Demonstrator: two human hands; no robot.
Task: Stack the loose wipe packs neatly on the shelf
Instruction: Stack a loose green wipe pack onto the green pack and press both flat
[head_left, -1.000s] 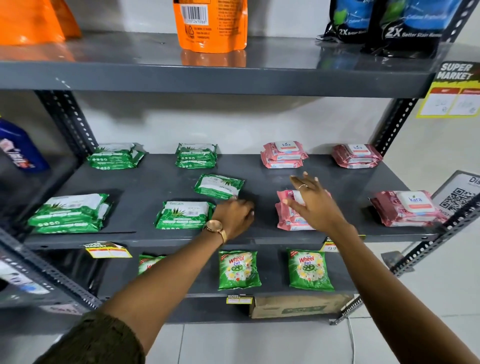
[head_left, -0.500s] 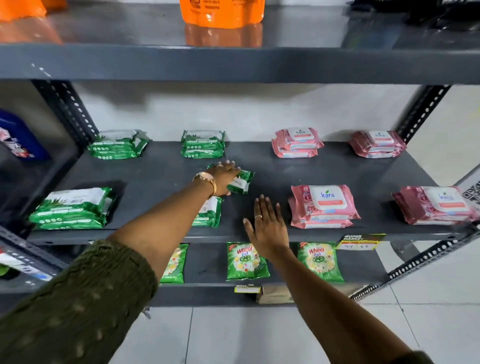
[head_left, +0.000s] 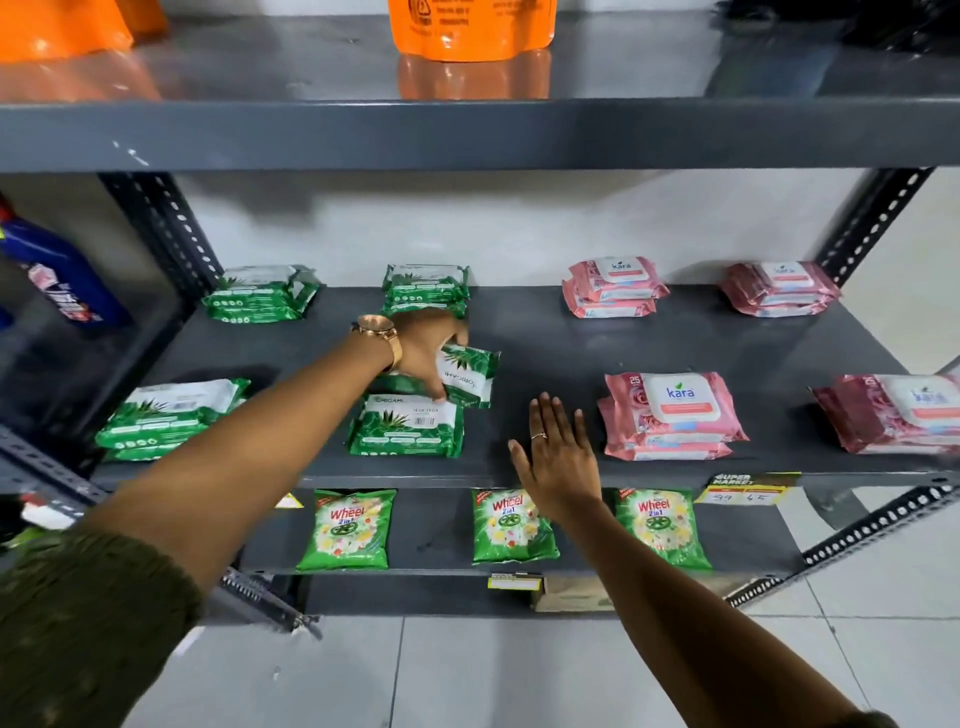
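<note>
On the grey middle shelf (head_left: 561, 358), my left hand (head_left: 426, 353) grips a loose green wipe pack (head_left: 467, 374), tilted just behind another green pack (head_left: 408, 426) lying flat near the front edge. Green stacks sit at front left (head_left: 166, 415), back left (head_left: 260, 293) and back centre (head_left: 426, 283). Pink wipe stacks stand at front right (head_left: 672, 415), far right (head_left: 898, 413), and at the back (head_left: 613, 286) (head_left: 779, 288). My right hand (head_left: 556, 452) hovers flat and open over the shelf's front edge, holding nothing.
The upper shelf (head_left: 467, 132) overhangs close above, carrying orange pouches (head_left: 467, 26). Three green detergent packets (head_left: 348, 527) lie on the lower shelf. A blue bottle (head_left: 62, 280) stands on the neighbouring rack at left. Slotted uprights (head_left: 872, 223) frame the sides.
My left hand has turned the loose green pack and drawn it slightly toward the front pack. My right hand, which left the pink stack a second ago, has stayed near the front edge.
</note>
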